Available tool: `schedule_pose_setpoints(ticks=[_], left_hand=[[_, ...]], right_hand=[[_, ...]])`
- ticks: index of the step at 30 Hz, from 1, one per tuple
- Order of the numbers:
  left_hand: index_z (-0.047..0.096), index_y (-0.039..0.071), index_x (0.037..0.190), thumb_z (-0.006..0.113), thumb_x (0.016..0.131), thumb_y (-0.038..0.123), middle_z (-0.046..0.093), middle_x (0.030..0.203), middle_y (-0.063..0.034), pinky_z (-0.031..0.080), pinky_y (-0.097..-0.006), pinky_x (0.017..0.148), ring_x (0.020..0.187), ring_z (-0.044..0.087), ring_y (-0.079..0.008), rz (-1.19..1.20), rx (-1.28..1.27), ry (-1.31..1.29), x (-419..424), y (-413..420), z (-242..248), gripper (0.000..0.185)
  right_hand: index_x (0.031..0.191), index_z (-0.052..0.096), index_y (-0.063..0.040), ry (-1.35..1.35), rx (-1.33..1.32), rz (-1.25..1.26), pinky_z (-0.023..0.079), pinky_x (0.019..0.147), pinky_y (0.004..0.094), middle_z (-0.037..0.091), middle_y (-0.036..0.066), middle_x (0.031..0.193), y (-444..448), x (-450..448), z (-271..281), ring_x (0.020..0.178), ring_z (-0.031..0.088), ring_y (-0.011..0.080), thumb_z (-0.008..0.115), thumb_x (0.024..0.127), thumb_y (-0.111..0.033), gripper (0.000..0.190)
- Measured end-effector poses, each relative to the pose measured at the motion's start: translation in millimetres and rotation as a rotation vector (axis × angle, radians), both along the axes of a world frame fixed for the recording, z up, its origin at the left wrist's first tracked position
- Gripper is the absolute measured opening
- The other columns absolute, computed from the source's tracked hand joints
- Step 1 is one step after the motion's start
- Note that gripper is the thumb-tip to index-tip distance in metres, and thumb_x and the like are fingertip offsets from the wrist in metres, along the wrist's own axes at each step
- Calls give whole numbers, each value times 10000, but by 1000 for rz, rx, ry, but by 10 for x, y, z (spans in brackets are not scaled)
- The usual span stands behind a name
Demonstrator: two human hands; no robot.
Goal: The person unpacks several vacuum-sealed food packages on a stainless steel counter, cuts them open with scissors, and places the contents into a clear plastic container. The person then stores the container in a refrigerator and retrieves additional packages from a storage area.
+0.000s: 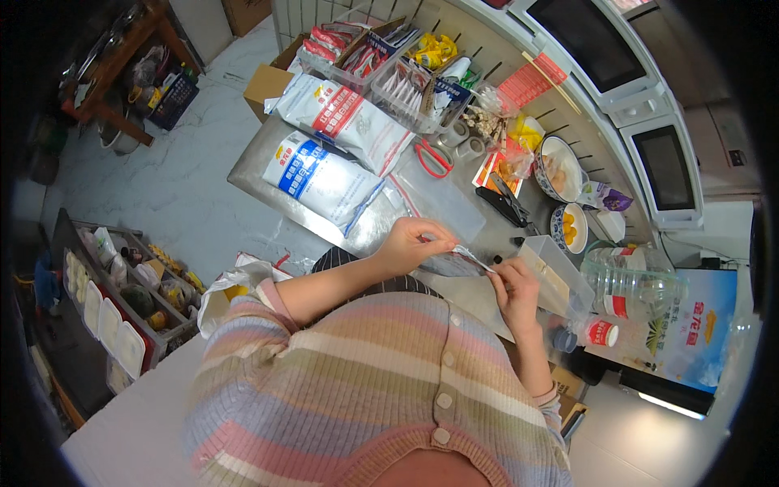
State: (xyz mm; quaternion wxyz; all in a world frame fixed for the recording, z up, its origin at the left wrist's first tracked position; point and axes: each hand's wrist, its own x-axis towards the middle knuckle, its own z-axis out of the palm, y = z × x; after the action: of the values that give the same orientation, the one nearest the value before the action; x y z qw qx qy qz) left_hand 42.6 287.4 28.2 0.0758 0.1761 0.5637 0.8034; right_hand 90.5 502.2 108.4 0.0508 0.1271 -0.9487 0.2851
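Note:
In front of my chest, my left hand point(420, 242) and my right hand point(514, 285) each pinch one end of a thin, silvery plastic packet edge point(471, 257). The edge is pulled taut between my fingertips, and the packet's contents cannot be made out. Beyond my left hand, a translucent plastic sheet or bag point(447, 204) lies flat on the steel table point(365, 243). Red-handled scissors point(433, 159) rest past it. Close to my right hand stands a clear plastic box point(557, 274) with a pale block inside. A black-handled folding tool point(505, 204) lies farther off.
Two large printed pouches, one red-banded point(347, 119) and one blue-banded point(322, 179), lie at left. Clear bins of sachets point(420, 91) stand behind. Bowls point(569, 228) point(558, 167) and large water bottles point(633, 283) line the right. A wire rack and white microwave-like appliances point(663, 164) border the back.

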Motion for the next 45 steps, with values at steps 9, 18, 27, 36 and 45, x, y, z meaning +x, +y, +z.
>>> schedule_pose_setpoints(ticks=[9,18,27,36,45], left_hand=[[674,41,758,636,802,110,689,848,-53,412,-364,888,857,650,-179,-11,-96,322,-21,-116,3,91],[674,103,756,626,812,139,688,817,-27,306,-446,966,922,650,-175,29,-204,429,-19,-237,143,82],[660,95,712,631,812,153,681,765,-21,321,-443,956,911,651,-187,141,-218,557,-178,-218,124,119],[647,100,695,656,764,91,674,746,-31,350,-464,945,843,667,-182,117,-354,629,-190,-293,250,70],[657,78,695,677,745,45,683,738,-47,343,-437,972,825,668,-169,51,-309,498,-443,-286,277,63]], right_hand=[[695,643,-83,42,36,192,402,493,312,517,77,617,-33,-86,115,554,528,238,653,680,-50,37],[676,636,-77,94,3,292,371,456,302,493,68,562,31,-46,216,510,504,232,663,689,-98,36],[650,608,-101,200,343,278,356,492,307,489,55,574,123,-165,362,506,474,225,662,665,-99,56],[638,598,-85,154,186,337,350,475,329,529,62,583,-16,-105,446,488,478,229,697,704,-132,128],[667,611,-102,174,129,226,353,474,323,514,40,604,85,-220,374,507,478,227,703,714,-172,124]])
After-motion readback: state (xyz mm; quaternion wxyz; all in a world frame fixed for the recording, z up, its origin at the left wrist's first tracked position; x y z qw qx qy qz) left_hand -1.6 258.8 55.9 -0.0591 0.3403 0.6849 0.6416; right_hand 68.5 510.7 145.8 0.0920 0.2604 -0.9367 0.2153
